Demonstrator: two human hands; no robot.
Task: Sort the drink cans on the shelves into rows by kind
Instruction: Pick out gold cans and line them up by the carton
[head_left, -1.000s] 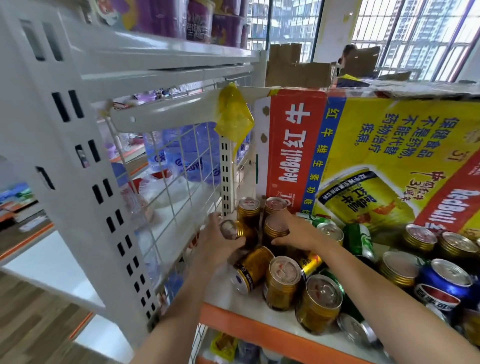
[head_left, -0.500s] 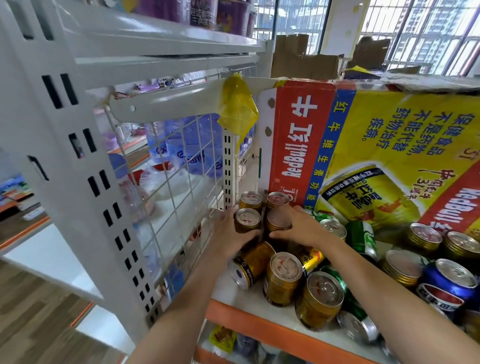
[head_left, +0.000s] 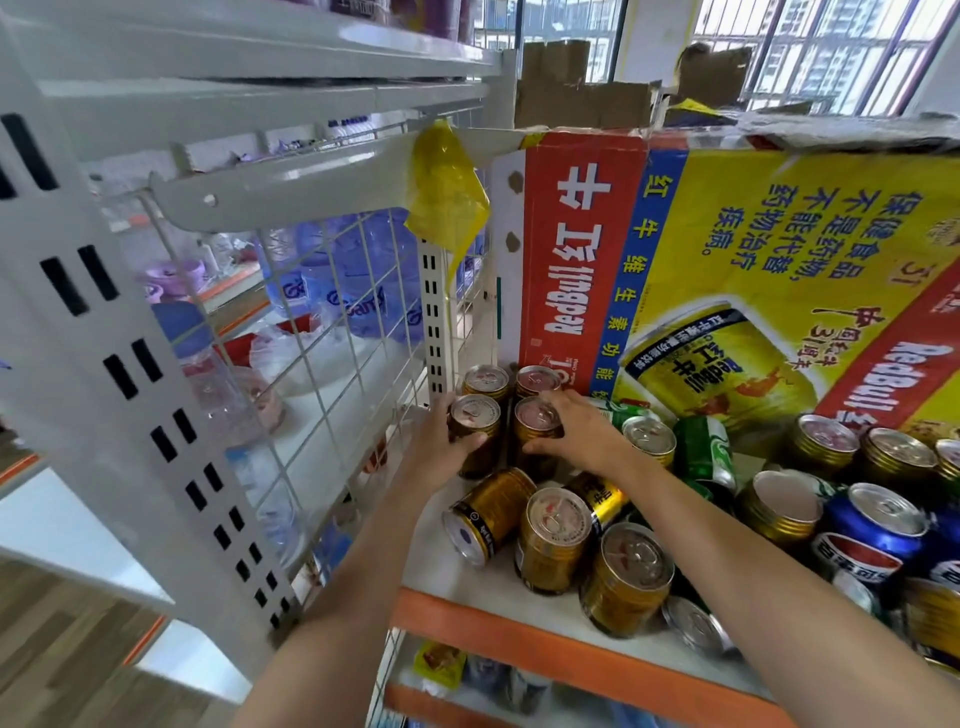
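Note:
Several gold Red Bull cans stand at the shelf's far left corner in two short rows. My left hand (head_left: 439, 449) grips the front-left gold can (head_left: 474, 415), upright beside the wire side panel. My right hand (head_left: 576, 431) holds the gold can next to it (head_left: 535, 422). Behind them stand two more gold cans (head_left: 485, 380). Nearer the shelf edge, one gold can (head_left: 488, 514) lies on its side and two upright gold cans (head_left: 556, 540) stand beside it. Green cans (head_left: 701, 452) and blue Pepsi cans (head_left: 878, 525) lie mixed to the right.
A big Red Bull carton (head_left: 727, 270) fills the back of the shelf. The white shelf (head_left: 467, 577) has an orange front edge. A wire grid panel (head_left: 332, 364) closes the left side, with water bottles behind it. A yellow plastic bag (head_left: 447, 197) hangs overhead.
My left hand has turned the gold can from tilted to upright and set it in front of the back-left can. My right hand stayed on the neighbouring can.

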